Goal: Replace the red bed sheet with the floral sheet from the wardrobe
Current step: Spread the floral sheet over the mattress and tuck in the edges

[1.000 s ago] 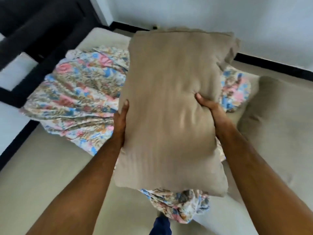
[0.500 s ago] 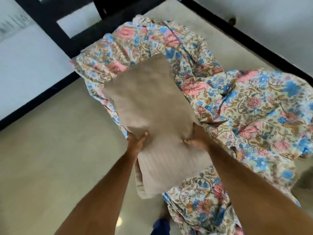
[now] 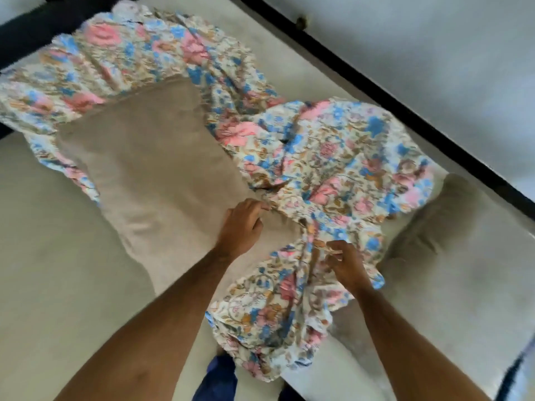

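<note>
The floral sheet (image 3: 333, 157) lies crumpled across the bare beige mattress (image 3: 58, 270), from the far left corner down to the near edge. A beige pillow (image 3: 150, 166) lies on the sheet's left part. My left hand (image 3: 241, 224) rests on the pillow's near end, fingers curled at the sheet's edge; whether it holds the fabric is unclear. My right hand (image 3: 346, 264) pinches a bunched fold of the floral sheet. No red sheet is in view.
A second beige pillow (image 3: 451, 227) lies at the right on the mattress. A black bed frame (image 3: 376, 91) runs along the far side against a grey wall (image 3: 434, 39). My blue trouser leg (image 3: 217, 380) shows at the bottom.
Both hands let go of the beige pillow, which now lies on the sheet. My hands moved right and toward me onto the floral sheet, and my right hand took hold of it.
</note>
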Motion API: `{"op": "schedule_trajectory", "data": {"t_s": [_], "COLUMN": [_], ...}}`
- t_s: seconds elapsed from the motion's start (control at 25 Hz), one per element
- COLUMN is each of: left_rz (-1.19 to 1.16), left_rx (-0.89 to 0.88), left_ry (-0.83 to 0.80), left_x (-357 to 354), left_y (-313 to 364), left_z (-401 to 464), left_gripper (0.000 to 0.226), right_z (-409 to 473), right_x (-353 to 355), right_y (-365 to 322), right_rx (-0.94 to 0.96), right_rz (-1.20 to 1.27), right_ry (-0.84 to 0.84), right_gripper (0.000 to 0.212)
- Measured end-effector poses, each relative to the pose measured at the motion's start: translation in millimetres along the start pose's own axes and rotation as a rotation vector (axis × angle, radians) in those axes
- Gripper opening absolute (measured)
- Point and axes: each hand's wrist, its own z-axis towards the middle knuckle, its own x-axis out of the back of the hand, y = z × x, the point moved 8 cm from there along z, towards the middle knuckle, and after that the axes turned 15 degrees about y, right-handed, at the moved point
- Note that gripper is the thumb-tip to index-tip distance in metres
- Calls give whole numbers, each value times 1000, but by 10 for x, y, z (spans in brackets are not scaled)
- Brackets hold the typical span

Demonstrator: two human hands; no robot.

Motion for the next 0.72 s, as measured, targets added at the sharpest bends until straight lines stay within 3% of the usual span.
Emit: {"op": "schedule_trajectory", "data": {"t_s": [0.12, 0.24, 0.36, 0.44, 0.52, 0.56, 0.64, 0.72], "left_rz": [-218, -226, -138, -26, 81, 123, 180, 183], "left_rx": [21, 34, 113, 172, 274, 331, 394, 368], "left_ry": [-328, -569, -667, -653, -579, -554, -532, -571], "left_x": [-1008, -1974, -2835, -3251, -3466, -3509, -3542, -3589], "left_y": [793, 1573, 2023, 2174, 2191, 2190, 2210, 2365], "left_z": [-203, -629, -1072, -1272, -1303, -1314, -1284, -1205], "left_gripper": [34, 35, 49, 73, 95, 101, 104, 95], "right_z": [-183, -391, -801, -983, -1034, -1011, -887, -752], "right_x": [880, 1627, 2223, 2419, 2464, 2445, 2467, 2551], "right_y": [922, 1883, 2863, 3509, 3991, 4137, 4127, 4006], "right_rx": [-99, -247, -712, -940, -1061, -1071, -970, -839], "right_rz": [-8, -40, -36, 15, 238, 427, 749, 874], "right_ry": [229, 487, 671, 642, 605, 599, 580, 561], "right_gripper": [31, 42, 75, 102, 114, 109, 71, 42]}}
